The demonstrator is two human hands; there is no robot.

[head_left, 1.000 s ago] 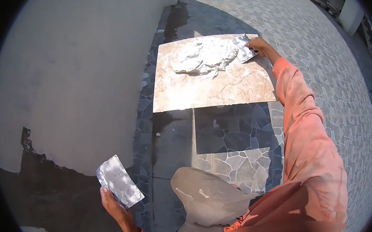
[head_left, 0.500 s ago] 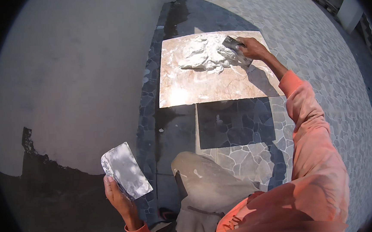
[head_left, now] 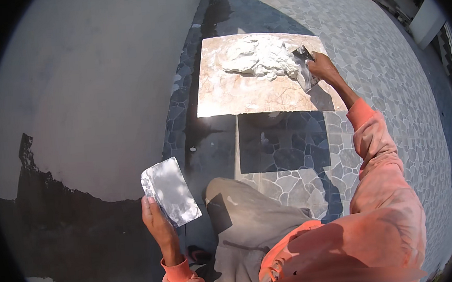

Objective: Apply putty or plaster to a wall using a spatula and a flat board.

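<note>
A flat metal plastering blade [head_left: 173, 191], whitish with smears, is gripped along its left edge by my left hand [head_left: 160, 225], low beside the wall. Out ahead, my right hand [head_left: 324, 67] is closed on a putty knife [head_left: 306, 70] with a wide blade. That blade stands tilted at the right edge of a lumpy heap of white plaster [head_left: 262, 57], seemingly touching it. Under the heap lies a beige, marbled board [head_left: 244, 99] streaked with white. The fingertips of my right hand are partly hidden behind the knife.
Along the left rises a smooth grey wall [head_left: 102, 97], its lower part a dark uncoated area [head_left: 86, 240]. The board sits raised, casting a shadow [head_left: 284, 142] on the stone-patterned paving [head_left: 390, 87]. My bent knee [head_left: 230, 198] is near its front edge.
My right hand and the putty knife have shifted right, to the edge of the plaster heap. My left hand has moved the blade right and slightly up. The view has shifted a little.
</note>
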